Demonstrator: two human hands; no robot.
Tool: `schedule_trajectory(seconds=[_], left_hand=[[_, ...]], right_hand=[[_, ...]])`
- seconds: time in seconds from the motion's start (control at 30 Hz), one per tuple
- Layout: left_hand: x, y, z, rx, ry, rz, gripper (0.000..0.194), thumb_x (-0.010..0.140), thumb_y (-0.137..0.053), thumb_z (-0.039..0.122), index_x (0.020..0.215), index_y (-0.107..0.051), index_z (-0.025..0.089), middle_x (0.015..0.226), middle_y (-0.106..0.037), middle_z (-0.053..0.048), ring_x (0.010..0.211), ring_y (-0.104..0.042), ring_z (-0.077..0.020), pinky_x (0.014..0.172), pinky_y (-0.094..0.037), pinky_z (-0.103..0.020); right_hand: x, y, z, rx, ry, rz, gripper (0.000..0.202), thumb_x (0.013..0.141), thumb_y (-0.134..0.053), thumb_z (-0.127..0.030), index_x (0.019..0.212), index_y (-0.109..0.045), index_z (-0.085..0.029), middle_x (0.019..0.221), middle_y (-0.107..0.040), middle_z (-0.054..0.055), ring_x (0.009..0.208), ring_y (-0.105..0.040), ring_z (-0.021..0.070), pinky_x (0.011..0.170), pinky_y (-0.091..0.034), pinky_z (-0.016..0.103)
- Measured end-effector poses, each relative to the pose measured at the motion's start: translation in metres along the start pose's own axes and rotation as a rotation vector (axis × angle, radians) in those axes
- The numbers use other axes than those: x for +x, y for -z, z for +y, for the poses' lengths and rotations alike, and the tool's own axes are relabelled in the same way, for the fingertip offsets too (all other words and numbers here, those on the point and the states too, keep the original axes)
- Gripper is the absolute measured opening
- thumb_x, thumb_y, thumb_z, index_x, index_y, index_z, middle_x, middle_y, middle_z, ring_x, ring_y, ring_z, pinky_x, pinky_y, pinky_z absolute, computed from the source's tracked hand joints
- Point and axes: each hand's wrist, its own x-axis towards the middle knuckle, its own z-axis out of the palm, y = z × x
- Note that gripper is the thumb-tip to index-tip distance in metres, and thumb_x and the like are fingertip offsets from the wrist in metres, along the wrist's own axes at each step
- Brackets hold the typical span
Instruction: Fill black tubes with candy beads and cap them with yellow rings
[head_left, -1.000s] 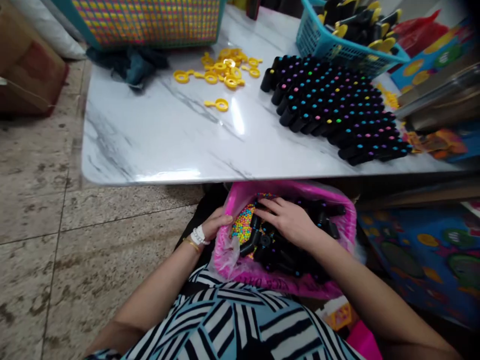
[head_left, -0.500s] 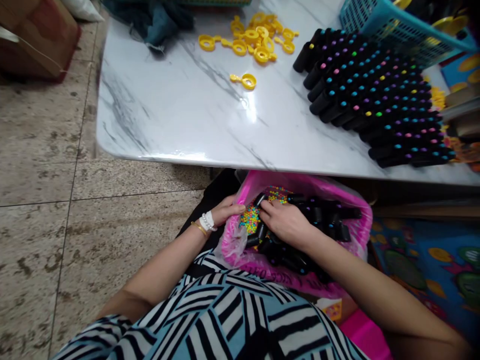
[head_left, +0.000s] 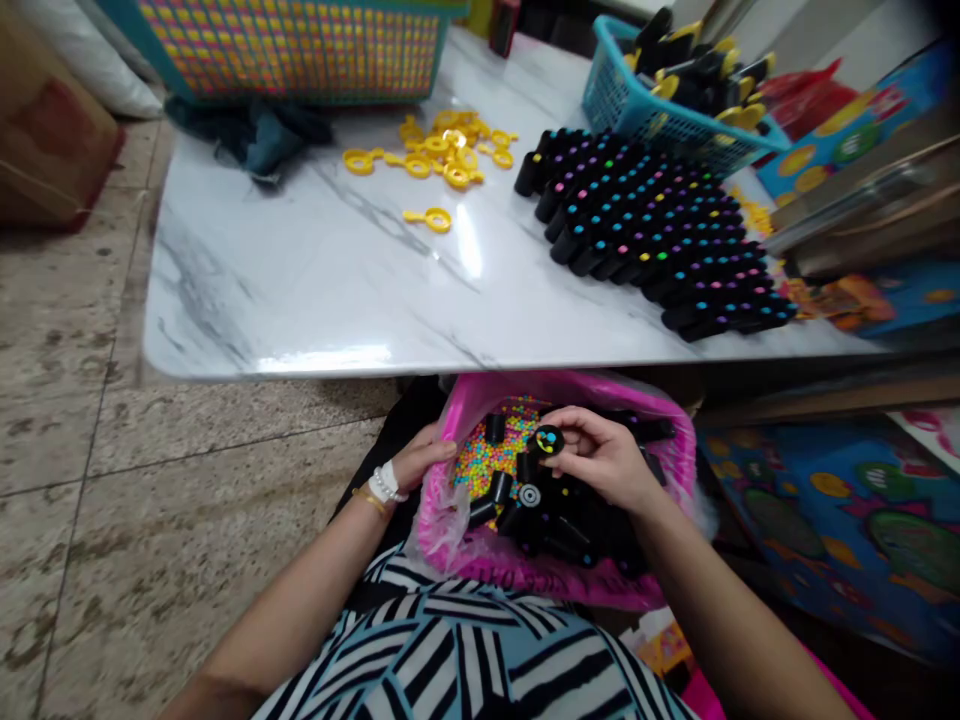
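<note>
Lined with clear plastic, a pink basin [head_left: 433, 520] sits at my lap below the table edge. My left hand [head_left: 418, 462] is closed on its left rim. Inside are small multicoloured beads [head_left: 474, 462] and several loose black tubes [head_left: 570, 535]. Above them my right hand [head_left: 606, 458] pinches one black tube [head_left: 550, 440] between thumb and fingers. Its end faces up toward me and shows a few blue and yellow beads. Just below it another tube shows a grey ringed end [head_left: 529, 497].
On the marble-patterned table [head_left: 315, 290] stand many black tubes [head_left: 637, 230] in rows, with coloured dots on top. Yellow ring pieces [head_left: 450, 150] lie left of them. Behind are a blue basket [head_left: 660, 125] of black and yellow pieces, a green basket [head_left: 300, 50] and a dark cloth [head_left: 262, 140].
My right hand has lifted out of the basin's contents with a black tube, its end turned up. My left hand stays on the rim. The view has shifted, showing more of the table's far side.
</note>
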Motion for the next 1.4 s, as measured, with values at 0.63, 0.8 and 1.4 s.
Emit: schedule_trajectory(seconds=[0.63, 0.8, 1.4], left_hand=[[0.000, -0.002, 0.005, 0.006, 0.021, 0.023, 0.051, 0.062, -0.078, 0.049, 0.096, -0.068, 0.012, 0.077, -0.064, -0.002, 0.069, -0.055, -0.0163, 0.067, -0.042, -0.028], [-0.001, -0.002, 0.006, -0.001, 0.025, 0.033, 0.046, 0.063, -0.077, 0.048, 0.092, -0.069, 0.013, 0.076, -0.065, -0.002, 0.069, -0.055, -0.0172, 0.067, -0.041, -0.028], [-0.003, 0.004, 0.004, -0.010, 0.040, 0.079, 0.051, 0.066, -0.077, 0.047, 0.107, -0.072, 0.016, 0.098, -0.075, -0.010, 0.093, -0.066, -0.0308, 0.089, -0.048, -0.040]], right_hand=[[-0.006, -0.001, 0.017, -0.675, 0.417, 0.071, 0.027, 0.090, -0.053, -0.015, 0.115, -0.063, -0.021, 0.110, -0.067, 0.011, 0.097, -0.067, 0.0205, 0.085, -0.058, 0.035], [-0.009, -0.012, 0.008, 0.003, 0.031, 0.055, 0.027, 0.081, -0.070, -0.027, 0.106, -0.063, -0.021, 0.094, -0.067, 0.005, 0.069, -0.067, 0.0129, 0.064, -0.060, 0.026], [0.007, 0.033, -0.021, -0.277, 0.157, 0.595, 0.028, 0.080, -0.072, -0.030, 0.106, -0.065, -0.023, 0.096, -0.068, 0.005, 0.079, -0.065, 0.0180, 0.073, -0.055, 0.032]])
